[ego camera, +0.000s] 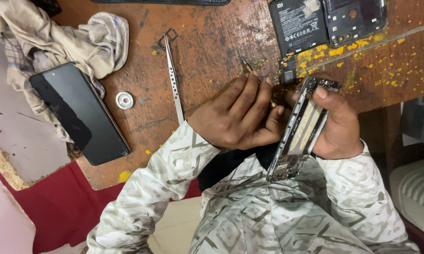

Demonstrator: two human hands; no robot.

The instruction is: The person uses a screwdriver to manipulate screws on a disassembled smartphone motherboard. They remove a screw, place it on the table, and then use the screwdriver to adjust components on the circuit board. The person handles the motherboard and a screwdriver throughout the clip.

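Patterned cream sleeves fill the bottom of the view, and both hands rise from them over a worn wooden tabletop (207, 42) speckled with yellow flecks. The right hand (338, 123) has its grip closed round an opened phone frame (300, 134) – thumb pressed near the top end, fingers wrapped behind. The frame stands tilted on its long edge, just right of centre, with its bare circuit board at the lower end. The left hand (238, 115) has its grip pinched shut on a thin metal tool (247, 67), which runs from the fingers toward 11 o'clock; its lower end sits just beside the frame, though contact cannot be told.

At 9 o'clock a black smartphone (80, 113) lies screen up, partly on a crumpled checked cloth (56, 37). Between it and the left hand lie a small round silvery disc (124, 100) and a long perforated metal strip (174, 80). At 1 o'clock – near the tabletop's far edge – a flat black battery (297, 23) lies just beside a dark phone back shell (355, 16).
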